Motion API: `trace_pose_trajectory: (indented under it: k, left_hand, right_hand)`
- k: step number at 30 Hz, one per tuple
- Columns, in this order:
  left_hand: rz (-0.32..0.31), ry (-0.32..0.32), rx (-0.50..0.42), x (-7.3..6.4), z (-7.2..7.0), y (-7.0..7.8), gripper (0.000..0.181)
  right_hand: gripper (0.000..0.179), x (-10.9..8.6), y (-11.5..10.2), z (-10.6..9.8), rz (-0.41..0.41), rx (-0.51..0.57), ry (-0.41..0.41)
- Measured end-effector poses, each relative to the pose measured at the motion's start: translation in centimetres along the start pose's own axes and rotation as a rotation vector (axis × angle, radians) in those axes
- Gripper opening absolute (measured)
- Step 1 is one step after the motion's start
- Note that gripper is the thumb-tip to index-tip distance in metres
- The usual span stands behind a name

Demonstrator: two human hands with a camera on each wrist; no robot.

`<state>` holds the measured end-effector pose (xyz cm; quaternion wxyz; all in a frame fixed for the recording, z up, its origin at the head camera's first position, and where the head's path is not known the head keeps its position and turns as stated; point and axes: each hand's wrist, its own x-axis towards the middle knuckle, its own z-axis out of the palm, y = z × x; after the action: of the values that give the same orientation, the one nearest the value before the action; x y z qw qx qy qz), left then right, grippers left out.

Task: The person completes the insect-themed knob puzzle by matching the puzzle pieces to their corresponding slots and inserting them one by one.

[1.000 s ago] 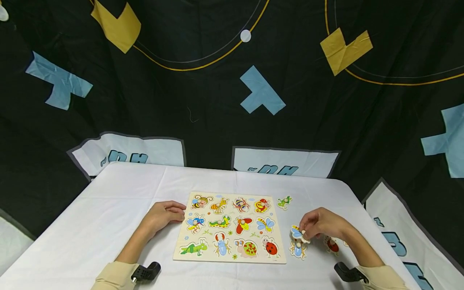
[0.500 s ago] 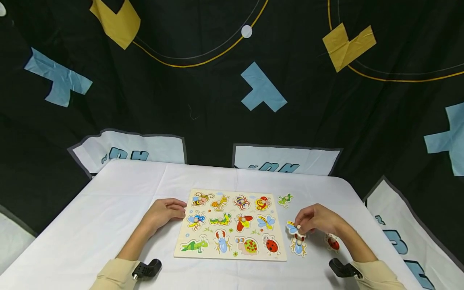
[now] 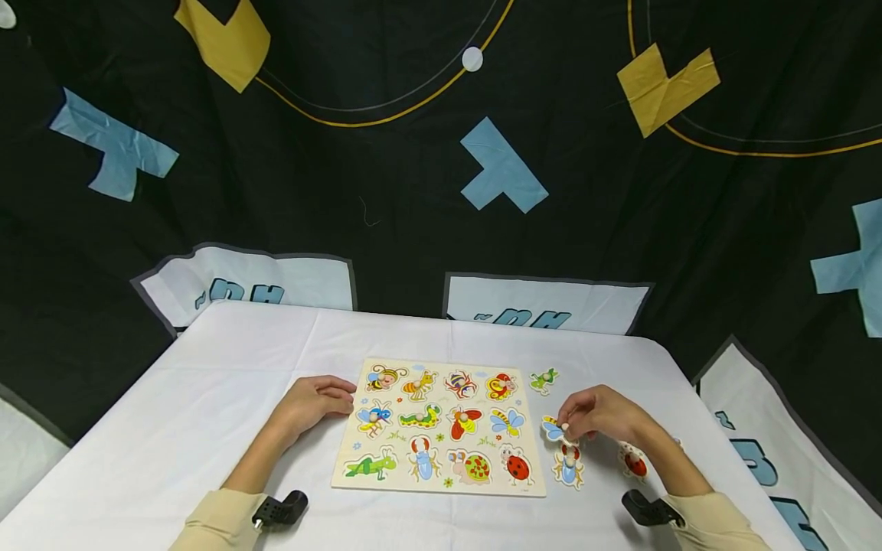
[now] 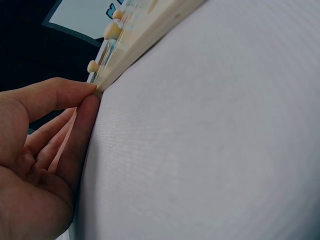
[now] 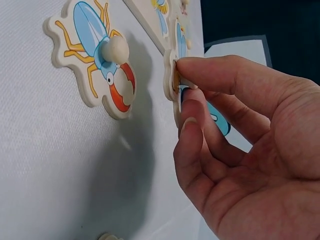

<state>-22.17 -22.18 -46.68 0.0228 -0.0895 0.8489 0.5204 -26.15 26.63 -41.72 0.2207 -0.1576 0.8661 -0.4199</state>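
Note:
A wooden insect puzzle board (image 3: 441, 438) lies flat on the table. My left hand (image 3: 313, 402) is at its left side, and in the left wrist view thumb and forefinger pinch the board's edge (image 4: 135, 52). My right hand (image 3: 602, 413) is right of the board and pinches a blue-winged insect puzzle piece (image 3: 552, 428) by its knob. In the right wrist view that piece (image 5: 169, 75) is tilted on edge to the camera and partly hidden by the fingers. Just nearer to me lies a stag beetle piece (image 3: 568, 465), knob up.
A green frog-like piece (image 3: 543, 380) lies beyond the right hand, near the board's far right corner. A ladybird piece (image 3: 632, 461) lies beside the right forearm. White cloth (image 3: 227, 367) covers the table, with a black curtain (image 3: 386, 191) behind it.
My right hand has moved a little left with the blue-winged piece, from over the stag beetle piece toward the board, uncovering the beetle. My left hand keeps its place.

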Motion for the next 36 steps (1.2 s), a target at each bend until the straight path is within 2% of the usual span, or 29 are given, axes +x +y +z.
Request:
trace_pose_trajectory:
  k: [13, 20, 36]
  left_hand:
    - [-0.021, 0.003, 0.001, -0.1, 0.1, -0.1, 0.035]
    - [-0.013, 0.004, 0.007, -0.2, 0.1, 0.0, 0.035]
    - [-0.001, 0.007, 0.010, -0.2, 0.2, 0.0, 0.035]
  right_hand:
    - [0.018, 1.8, -0.8, 1.2, 0.021, -0.043, 0.053]
    - [0.018, 2.5, -1.2, 1.8, 0.037, -0.051, 0.079]
    - [0.019, 3.3, -2.1, 3.0, -0.010, -0.044, 0.083]
